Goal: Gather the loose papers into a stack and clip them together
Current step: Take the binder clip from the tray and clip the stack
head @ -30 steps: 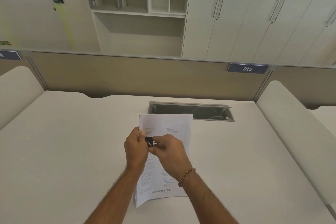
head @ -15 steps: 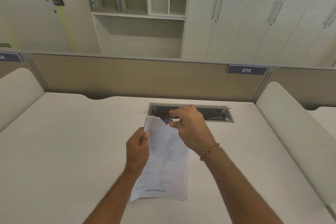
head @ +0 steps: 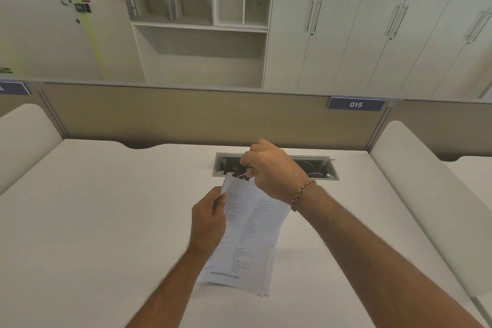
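Left hand [head: 208,221] fingers grip the paper stack's [head: 251,237] left edge; right hand [head: 271,170] fingers pinch the binder clip [head: 241,175] at its top

Wide open surface [head: 106,221] on both flanks, the centre lane taken!

The paper stack [head: 250,234] hangs over the middle, pinched at its left edge by the left hand [head: 209,221], with the right hand [head: 271,170] gripping the binder clip [head: 241,175] at the top edge. Just behind sits the open cable tray [head: 319,168], a recess in the surface. Beyond it the partition [head: 186,114] walls off the far side, and rounded side panels [head: 426,181] hem in left and right.
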The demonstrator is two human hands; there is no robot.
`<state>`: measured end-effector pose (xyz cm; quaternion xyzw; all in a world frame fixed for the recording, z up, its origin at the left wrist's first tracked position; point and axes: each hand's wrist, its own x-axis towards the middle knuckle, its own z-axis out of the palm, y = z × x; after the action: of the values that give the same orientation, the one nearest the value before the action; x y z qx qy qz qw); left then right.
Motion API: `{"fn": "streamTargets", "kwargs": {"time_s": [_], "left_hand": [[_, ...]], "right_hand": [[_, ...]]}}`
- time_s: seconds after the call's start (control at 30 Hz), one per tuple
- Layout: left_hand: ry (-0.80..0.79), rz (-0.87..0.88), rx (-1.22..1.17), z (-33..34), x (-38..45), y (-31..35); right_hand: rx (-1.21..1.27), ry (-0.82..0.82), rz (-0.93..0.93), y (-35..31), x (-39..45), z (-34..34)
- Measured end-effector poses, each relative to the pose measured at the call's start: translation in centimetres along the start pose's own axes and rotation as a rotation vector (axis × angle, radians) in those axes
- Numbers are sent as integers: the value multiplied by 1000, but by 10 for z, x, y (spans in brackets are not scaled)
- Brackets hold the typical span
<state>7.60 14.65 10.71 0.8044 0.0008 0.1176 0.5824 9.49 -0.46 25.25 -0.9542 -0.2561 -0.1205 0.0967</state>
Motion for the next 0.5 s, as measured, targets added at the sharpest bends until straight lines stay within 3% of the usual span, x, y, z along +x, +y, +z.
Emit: {"fn": "streamTargets", "kwargs": {"time_s": [0.5], "left_hand": [[-3,-16,-43,0,4,2]], "right_hand": [[236,-119,85,-1,4,6]]}}
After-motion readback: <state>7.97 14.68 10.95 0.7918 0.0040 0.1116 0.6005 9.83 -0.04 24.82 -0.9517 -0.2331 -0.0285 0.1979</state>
